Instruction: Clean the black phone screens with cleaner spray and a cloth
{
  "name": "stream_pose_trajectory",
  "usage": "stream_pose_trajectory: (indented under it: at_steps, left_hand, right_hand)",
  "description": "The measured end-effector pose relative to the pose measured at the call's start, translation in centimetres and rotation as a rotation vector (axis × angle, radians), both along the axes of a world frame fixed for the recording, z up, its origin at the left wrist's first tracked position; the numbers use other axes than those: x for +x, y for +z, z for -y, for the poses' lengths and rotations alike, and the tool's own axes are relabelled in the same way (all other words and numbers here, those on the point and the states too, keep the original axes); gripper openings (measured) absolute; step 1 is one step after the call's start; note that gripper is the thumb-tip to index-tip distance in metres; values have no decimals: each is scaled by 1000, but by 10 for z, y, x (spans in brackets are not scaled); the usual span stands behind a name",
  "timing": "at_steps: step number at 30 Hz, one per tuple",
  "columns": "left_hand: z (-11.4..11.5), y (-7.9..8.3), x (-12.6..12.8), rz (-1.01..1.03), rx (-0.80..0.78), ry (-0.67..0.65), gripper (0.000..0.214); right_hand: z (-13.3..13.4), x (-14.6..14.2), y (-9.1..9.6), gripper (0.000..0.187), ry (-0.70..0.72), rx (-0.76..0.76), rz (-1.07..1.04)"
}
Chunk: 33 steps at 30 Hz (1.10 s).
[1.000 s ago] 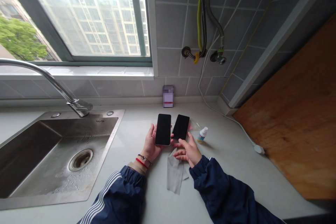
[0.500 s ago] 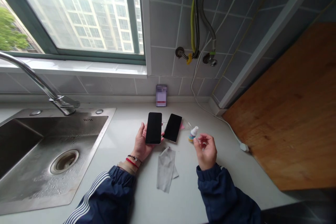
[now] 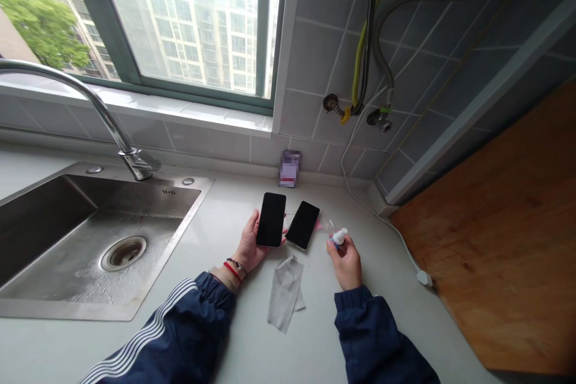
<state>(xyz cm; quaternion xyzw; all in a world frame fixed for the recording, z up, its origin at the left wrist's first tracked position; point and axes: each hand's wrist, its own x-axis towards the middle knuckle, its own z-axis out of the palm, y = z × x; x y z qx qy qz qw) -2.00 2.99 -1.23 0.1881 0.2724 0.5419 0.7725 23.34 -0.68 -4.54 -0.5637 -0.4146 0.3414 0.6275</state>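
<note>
My left hand [image 3: 249,243] holds a black-screened smartphone [image 3: 271,219] flat on its palm, with the fingertips showing past the phone's right edge. A second black smartphone [image 3: 302,225] lies on the counter just to the right, close to those fingertips. My right hand [image 3: 346,261] grips a small white-capped spray bottle [image 3: 339,238] near its top, a little right of that second phone. Below the phones lies a crumpled grey microfiber cloth [image 3: 284,294], touched by neither hand. Scraps of clear and pink plastic film [image 3: 322,224] lie beside the second phone.
A steel sink [image 3: 96,246] with a curved faucet [image 3: 130,159] lies left on the white counter [image 3: 234,318]. A small box [image 3: 290,169] leans against the tiled wall. A white cable [image 3: 387,225] runs to a wooden board [image 3: 495,234] at right.
My right hand has moved from the second phone, via the space beside the bottle, and now holds the bottle, lifted from the counter. The left hand still holds its phone.
</note>
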Motion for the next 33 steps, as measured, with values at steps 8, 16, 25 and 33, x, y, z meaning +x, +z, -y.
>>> stream_pose_trajectory:
  at_steps: [8,16,25,33]
  left_hand:
    - [0,1,-1,50,31,16,59]
    - [1,0,-1,41,117,45,63]
    - [4,2,2,-19,144,-19,61]
    - [11,2,7,-64,92,-146,59]
  right_hand:
    - [-9,-21,21,35,229,49,-87]
    - [-4,-93,44,55,688,-83,-289]
    - [13,-91,27,65,604,-165,-344]
    - [8,-89,22,74,539,-196,-336]
